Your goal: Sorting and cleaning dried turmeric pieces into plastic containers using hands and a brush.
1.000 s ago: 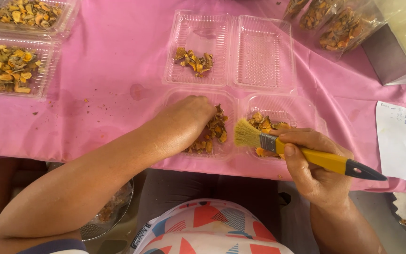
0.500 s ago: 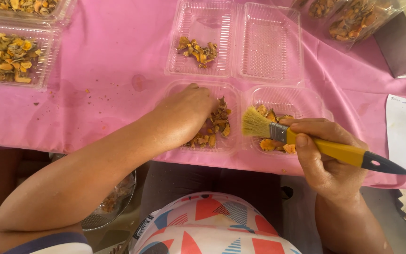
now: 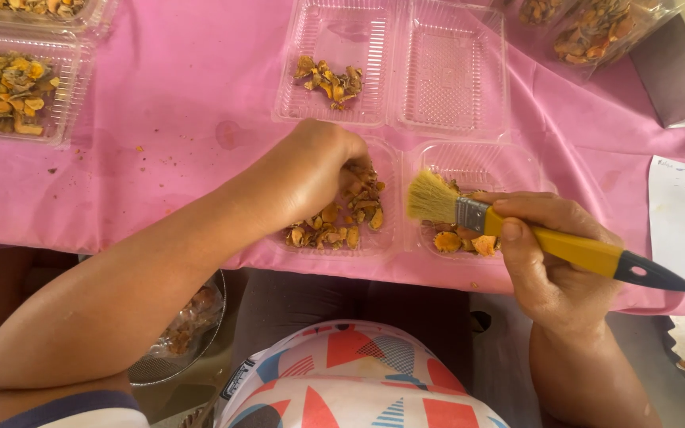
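My left hand (image 3: 315, 170) is dug into the near clamshell tray (image 3: 390, 238), fingers curled down into the dried orange-brown pieces (image 3: 342, 218) in its left half, though I can't tell if I'm actually pinching one. My right hand (image 3: 552, 254) is wrapped tight around the yellow-handled paintbrush (image 3: 517, 230), bristles hovering over the right half where a few more pieces sit. A second open tray (image 3: 406, 67) sits just behind on the pink counter (image 3: 184, 119), and more filled trays (image 3: 17, 87) are off to the far left.
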